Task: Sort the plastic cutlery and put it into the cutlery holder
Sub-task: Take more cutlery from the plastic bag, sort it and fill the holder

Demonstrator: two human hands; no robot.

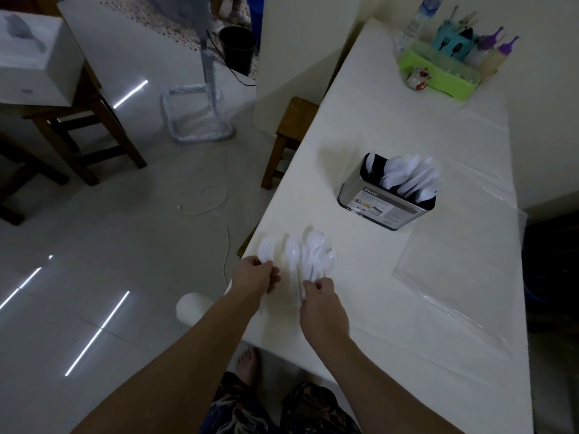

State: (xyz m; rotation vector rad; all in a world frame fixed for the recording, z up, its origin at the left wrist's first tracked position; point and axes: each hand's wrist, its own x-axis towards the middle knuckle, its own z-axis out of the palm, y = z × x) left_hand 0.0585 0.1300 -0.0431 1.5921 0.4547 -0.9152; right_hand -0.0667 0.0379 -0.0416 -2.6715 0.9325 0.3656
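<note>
On the white table (pixel 407 126), near its front left corner, lie white plastic forks (pixel 266 247) and a bunch of white plastic spoons (pixel 315 250). My left hand (pixel 255 277) grips the handles of the forks. My right hand (pixel 319 297) pinches the handles of the spoons. Further back stands the metal cutlery holder (pixel 380 208) with several white plastic pieces standing in its right part and one in its left part.
A clear plastic sheet (pixel 451 270) lies on the table right of my hands. At the far end stand a green tray (pixel 445 79), bottles and a teal utensil cup. A wooden stool (pixel 293 126) stands by the table's left edge.
</note>
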